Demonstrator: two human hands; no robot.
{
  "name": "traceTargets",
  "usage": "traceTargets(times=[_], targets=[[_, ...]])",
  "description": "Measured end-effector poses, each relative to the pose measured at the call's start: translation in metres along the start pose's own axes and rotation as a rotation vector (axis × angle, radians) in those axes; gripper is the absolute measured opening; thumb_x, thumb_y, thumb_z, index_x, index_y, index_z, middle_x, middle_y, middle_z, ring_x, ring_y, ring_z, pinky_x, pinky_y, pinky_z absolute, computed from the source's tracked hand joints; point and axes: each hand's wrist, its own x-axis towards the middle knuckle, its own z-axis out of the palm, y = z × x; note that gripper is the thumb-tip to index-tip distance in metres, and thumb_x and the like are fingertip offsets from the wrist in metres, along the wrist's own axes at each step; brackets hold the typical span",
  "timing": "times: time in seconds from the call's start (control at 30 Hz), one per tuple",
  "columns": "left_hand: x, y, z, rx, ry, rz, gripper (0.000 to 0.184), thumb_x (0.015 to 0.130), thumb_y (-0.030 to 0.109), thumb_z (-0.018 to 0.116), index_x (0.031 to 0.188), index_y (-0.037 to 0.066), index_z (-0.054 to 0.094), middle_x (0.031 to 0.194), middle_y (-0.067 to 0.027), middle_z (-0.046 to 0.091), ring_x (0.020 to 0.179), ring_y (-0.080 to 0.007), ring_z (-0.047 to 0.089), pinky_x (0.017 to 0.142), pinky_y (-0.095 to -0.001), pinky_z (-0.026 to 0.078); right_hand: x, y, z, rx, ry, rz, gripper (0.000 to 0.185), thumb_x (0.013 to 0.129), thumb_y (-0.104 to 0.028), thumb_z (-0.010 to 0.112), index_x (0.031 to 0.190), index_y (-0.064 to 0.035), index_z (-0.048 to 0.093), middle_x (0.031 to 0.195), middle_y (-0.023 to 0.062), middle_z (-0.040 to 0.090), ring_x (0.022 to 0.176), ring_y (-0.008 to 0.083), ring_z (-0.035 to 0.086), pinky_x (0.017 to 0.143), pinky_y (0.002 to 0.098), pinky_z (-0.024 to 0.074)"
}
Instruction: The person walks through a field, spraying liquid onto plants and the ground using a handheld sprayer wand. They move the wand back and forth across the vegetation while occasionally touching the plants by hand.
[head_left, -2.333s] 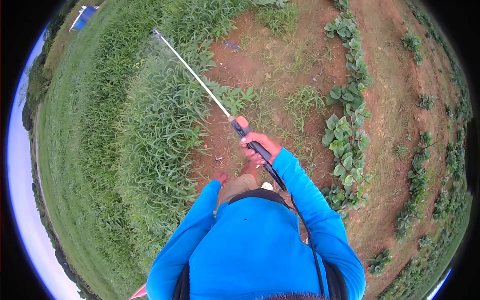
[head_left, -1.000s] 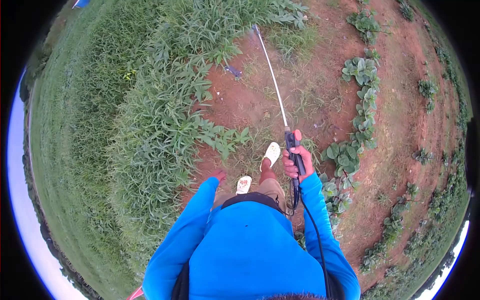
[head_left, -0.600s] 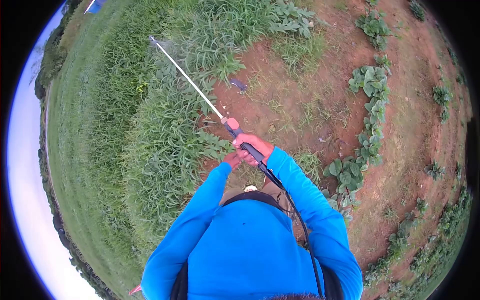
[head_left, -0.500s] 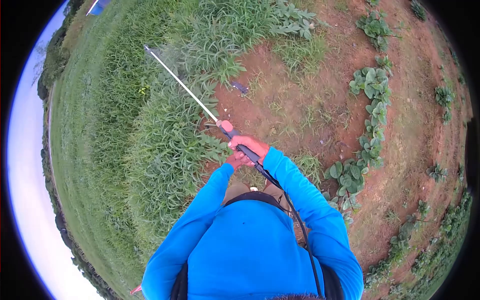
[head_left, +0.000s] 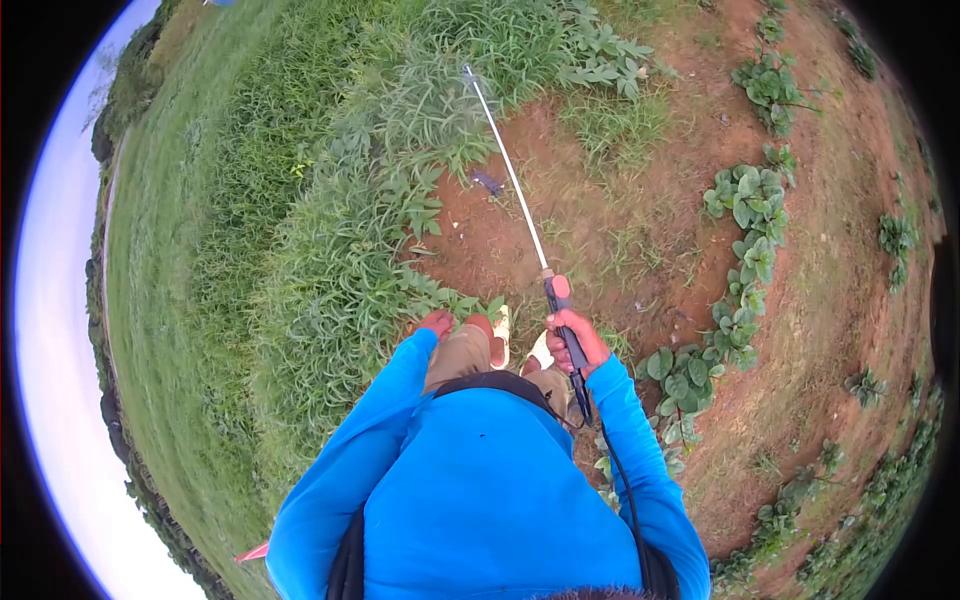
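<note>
A spray wand (head_left: 510, 175) with a long silvery tube points up and slightly left. My right hand (head_left: 578, 342) is closed around its black handle, just below a pinkish-red part (head_left: 560, 287). From the handle's lower end a black hose (head_left: 620, 470) runs back along my right side. The wand's nozzle (head_left: 468, 71) is over the edge of the tall grass. My left hand (head_left: 437, 322) is low beside my left trouser leg (head_left: 457, 358), apart from the wand. Its fingers are too indistinct to read.
Dense green grass (head_left: 300, 230) covers the left. Reddish bare soil (head_left: 590, 220) lies ahead, with a small dark scrap (head_left: 487, 183) on it. A row of leafy plants (head_left: 750, 200) curves along the right. My light-coloured shoes (head_left: 502, 335) are on the ground below.
My left hand has let go of the wand's handle and moved left to my leg. My right hand has carried the wand right, and its tip has swung right from above the grass.
</note>
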Motion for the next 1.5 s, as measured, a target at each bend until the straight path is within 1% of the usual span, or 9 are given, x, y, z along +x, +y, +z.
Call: traceTargets(times=[0.17,0.27,0.33,0.47,0.7,0.9,1.17,1.4,1.5], targets=[[-0.001,0.039,0.014,0.042,-0.018,-0.009,0.022,0.087,0.028,0.049,0.083,0.008,0.056,0.071,0.0005,0.054,0.056,-0.0081,0.047,0.047,-0.0236,0.036,-0.024,0.028,-0.044,0.184,0.094,-0.016,0.022,0.078,-0.035,0.054,0.076,-0.0148,0.044,0.056,-0.0035,0.038,0.037,0.0057,0.032,0.033,0.0222,0.0272],[0.032,0.036,0.025,-0.070,-0.027,0.183,0.023,0.087,0.030,0.049,0.083,0.008,0.055,0.069,0.0006,0.054,0.055,-0.0084,0.047,0.048,-0.0238,0.037,-0.032,0.037,-0.059,0.276,0.191,-0.028,0.023,0.078,-0.035,0.054,0.075,-0.0153,0.042,0.056,-0.0035,0.037,0.037,0.0058,0.031,0.033,0.0221,0.0277],[0.045,0.048,0.030,0.028,-0.096,0.138,0.027,0.087,0.033,0.049,0.092,0.007,0.058,0.077,-0.0015,0.060,0.056,-0.0096,0.051,0.043,-0.0279,0.038,-0.040,0.031,-0.055,0.363,0.318,-0.109,0.025,0.076,-0.033,0.056,0.072,-0.0149,0.040,0.052,-0.0021,0.038,0.036,0.0071,0.032,0.033,0.0225,0.0259],[0.065,0.078,0.042,0.086,-0.174,0.099,0.028,0.088,0.033,0.050,0.091,0.007,0.057,0.074,-0.0013,0.059,0.053,-0.0098,0.050,0.042,-0.0260,0.037,-0.045,0.019,-0.064,0.368,0.535,-0.187,0.026,0.076,-0.033,0.056,0.072,-0.0150,0.038,0.052,-0.0009,0.038,0.036,0.0086,0.034,0.033,0.0246,0.0279],[0.140,0.109,0.061,0.124,-0.236,-0.004,0.029,0.086,0.037,0.047,0.084,0.010,0.057,0.065,0.0012,0.054,0.049,-0.0099,0.045,0.043,-0.0269,0.036,-0.022,-0.044,-0.086,0.366,0.676,-0.263,0.026,0.077,-0.037,0.054,0.074,-0.0144,0.042,0.054,-0.0017,0.037,0.038,0.0091,0.035,0.033,0.0235,0.0293],[0.183,0.167,0.066,0.007,-0.305,-0.003,0.022,0.081,0.030,0.050,0.085,0.009,0.057,0.064,0.0002,0.053,0.049,-0.0104,0.045,0.043,-0.0281,0.035,0.011,-0.129,-0.074,0.552,0.175,-0.088,0.021,0.078,-0.032,0.051,0.078,-0.0117,0.044,0.055,-0.0009,0.039,0.036,0.0085,0.034,0.031,0.0238,0.0305],[0.250,0.239,0.047,-0.022,-0.301,0.004,0.020,0.082,0.029,0.052,0.084,0.009,0.056,0.063,0.0002,0.053,0.048,-0.0103,0.045,0.042,-0.0268,0.034,0.080,-0.244,-0.003,0.265,-0.244,0.173,0.018,0.080,-0.027,0.052,0.081,-0.0129,0.041,0.058,-0.0028,0.038,0.037,0.0055,0.033,0.031,0.0208,0.0288],[0.268,0.268,0.024,-0.082,-0.261,-0.005,0.022,0.084,0.030,0.050,0.082,0.009,0.056,0.062,-0.0003,0.052,0.047,-0.0106,0.044,0.041,-0.0266,0.033,0.119,-0.306,0.064,-0.010,-0.343,0.202,0.022,0.078,-0.023,0.056,0.090,-0.0083,0.044,0.059,-0.0019,0.041,0.039,0.0034,0.035,0.033,0.0195,0.0258],[0.272,0.265,0.021,-0.099,-0.247,-0.007,0.021,0.084,0.030,0.050,0.082,0.009,0.055,0.062,-0.0006,0.052,0.046,-0.0106,0.044,0.041,-0.0267,0.033,0.118,-0.322,0.073,-0.007,-0.247,0.191,0.021,0.079,-0.024,0.056,0.087,-0.0086,0.044,0.057,-0.0023,0.040,0.039,0.0036,0.035,0.032,0.0202,0.0263]])
